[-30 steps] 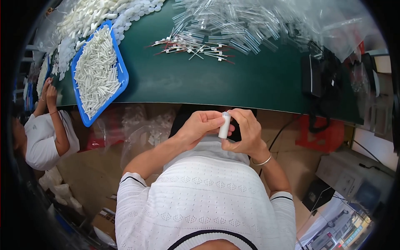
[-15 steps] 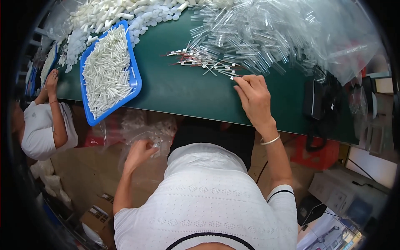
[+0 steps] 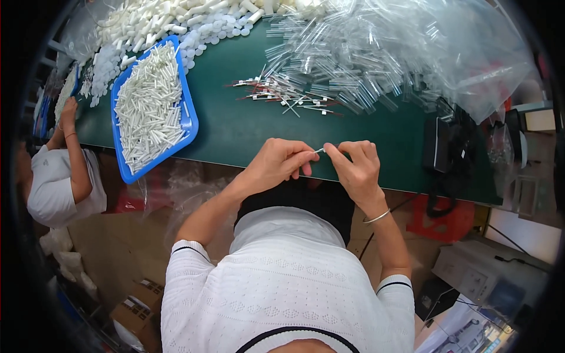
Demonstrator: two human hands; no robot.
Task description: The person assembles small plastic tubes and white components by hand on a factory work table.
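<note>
Close together at the table's near edge, my left hand (image 3: 279, 160) and my right hand (image 3: 358, 169) pinch a thin white stick (image 3: 319, 150) from its two sides. Fingers cover most of the stick, so its full shape cannot be made out. Beyond my hands lies a loose pile of thin sticks (image 3: 288, 94) with red ends and small white pieces on them. To the left, a blue tray (image 3: 193, 130) is heaped with short white rods (image 3: 150, 109), its near end jutting over the table edge.
Clear tubes (image 3: 347, 56) and plastic bags (image 3: 471, 59) cover the far right of the green table (image 3: 235, 135). White cylinders (image 3: 159, 15) and translucent round caps (image 3: 215, 26) fill the far left. A black box (image 3: 436, 144) stands at right. Another person (image 3: 65, 176) works at far left.
My left hand has risen from a plastic bag below the table to meet my right hand. My right hand has drawn back from the stick pile toward me, with a thin stick.
</note>
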